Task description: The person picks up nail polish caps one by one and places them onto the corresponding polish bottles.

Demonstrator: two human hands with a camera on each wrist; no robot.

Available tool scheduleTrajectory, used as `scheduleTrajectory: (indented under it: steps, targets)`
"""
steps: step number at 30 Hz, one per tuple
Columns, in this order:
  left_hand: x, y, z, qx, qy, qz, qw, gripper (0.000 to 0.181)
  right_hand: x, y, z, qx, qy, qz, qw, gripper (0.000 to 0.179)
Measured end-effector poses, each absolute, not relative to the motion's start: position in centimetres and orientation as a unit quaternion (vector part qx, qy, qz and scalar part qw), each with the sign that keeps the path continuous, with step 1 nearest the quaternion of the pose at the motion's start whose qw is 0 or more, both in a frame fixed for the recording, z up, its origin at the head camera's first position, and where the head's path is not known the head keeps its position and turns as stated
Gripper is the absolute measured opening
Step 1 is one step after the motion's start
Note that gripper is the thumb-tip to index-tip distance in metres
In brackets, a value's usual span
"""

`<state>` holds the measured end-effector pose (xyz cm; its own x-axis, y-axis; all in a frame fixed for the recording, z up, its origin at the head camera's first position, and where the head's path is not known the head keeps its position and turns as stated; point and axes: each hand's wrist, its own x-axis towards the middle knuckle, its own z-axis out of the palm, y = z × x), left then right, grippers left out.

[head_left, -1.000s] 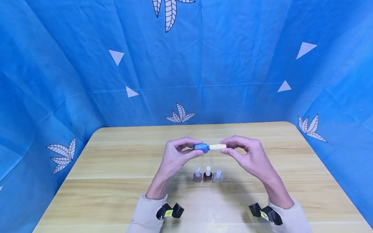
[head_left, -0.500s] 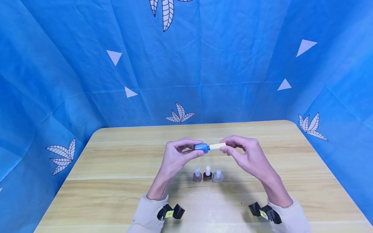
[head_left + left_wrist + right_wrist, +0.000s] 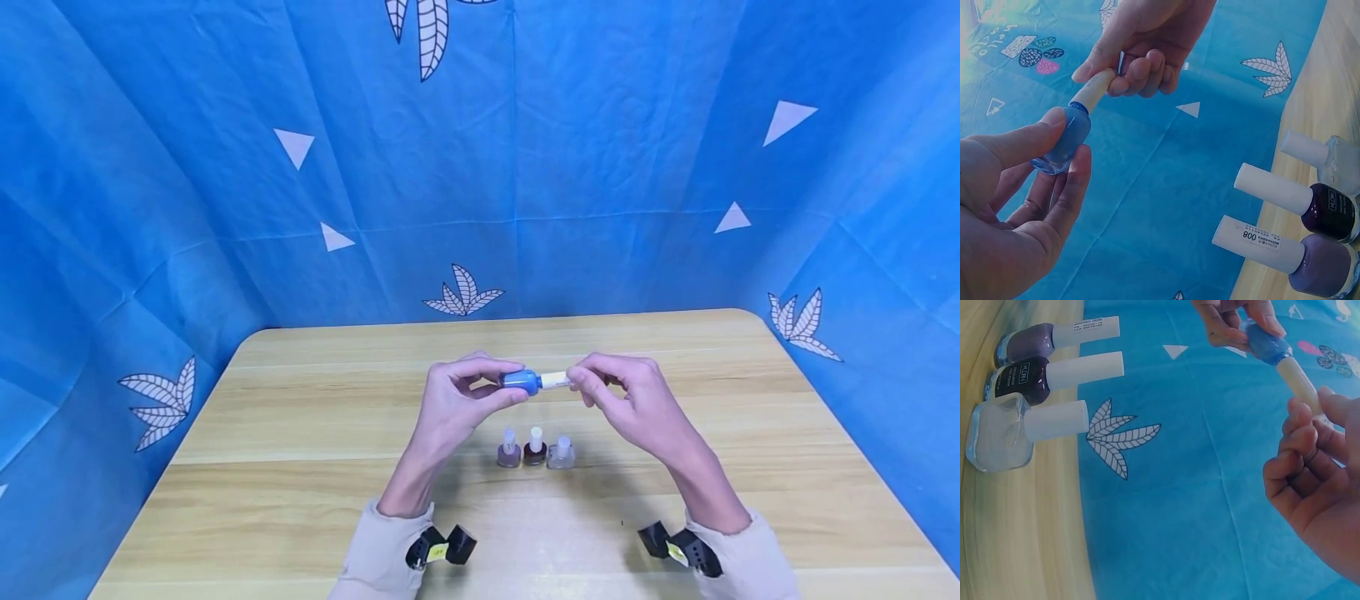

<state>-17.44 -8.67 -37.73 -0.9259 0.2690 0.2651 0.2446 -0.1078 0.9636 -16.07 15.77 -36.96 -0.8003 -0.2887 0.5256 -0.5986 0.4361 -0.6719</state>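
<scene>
A blue nail polish bottle (image 3: 521,382) with a white cap (image 3: 553,380) lies sideways in the air over the table. My left hand (image 3: 457,396) grips its glass body between thumb and fingers. At the other end, my right hand (image 3: 630,400) pinches the tip of the cap. Seen from the left wrist, the cap (image 3: 1092,90) sits against the neck of the blue bottle (image 3: 1067,139). Below the hands stand three more bottles in a row: a mauve one (image 3: 508,455), a dark one (image 3: 535,453) and a clear one (image 3: 561,456), all with white caps.
The wooden table (image 3: 300,433) reaches back to a blue cloth backdrop (image 3: 480,167) printed with white leaves and triangles. Its cloth sides (image 3: 97,275) rise at left and right. Black wrist cameras are strapped over both pale sleeves (image 3: 382,542).
The right fingers have shifted their hold on the cap, and less of it shows now. The cap first tilted up slightly, then came back closer to level. The left hand stays nearly still.
</scene>
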Motion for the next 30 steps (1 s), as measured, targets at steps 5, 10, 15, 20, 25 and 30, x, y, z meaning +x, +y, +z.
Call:
scheduleTrajectory:
  steps: [5,10,15,20,25,30]
  targets:
    - [-17.3,-8.7,-37.5,0.198,0.671,0.715,0.002,0.026,-16.0,15.4,-37.0,0.252,-0.83,0.472,0.157,0.029]
    - [-17.3,-8.6,-37.4,0.202,0.67,0.715,0.004,0.025,-15.8,15.4,-36.7,0.239,-0.833,0.478,0.145,0.033]
    - [-17.4,-8.5,-37.5,0.202,0.661,0.723,0.011,0.026,-15.6,15.6,-36.4,0.232,-0.842,0.466,0.14,0.027]
    - [-17.6,-8.4,-37.7,0.201,0.659,0.725,0.014,0.027,-15.6,15.9,-36.4,0.239,-0.842,0.463,0.138,0.021]
    - [-17.7,-8.4,-38.0,0.194,0.658,0.727,0.017,0.027,-15.5,15.9,-36.3,0.246,-0.837,0.47,0.138,0.022]
    - [-17.7,-8.9,-38.0,0.187,0.656,0.731,0.016,0.027,-15.5,16.1,-35.9,0.267,-0.827,0.468,0.161,0.033]
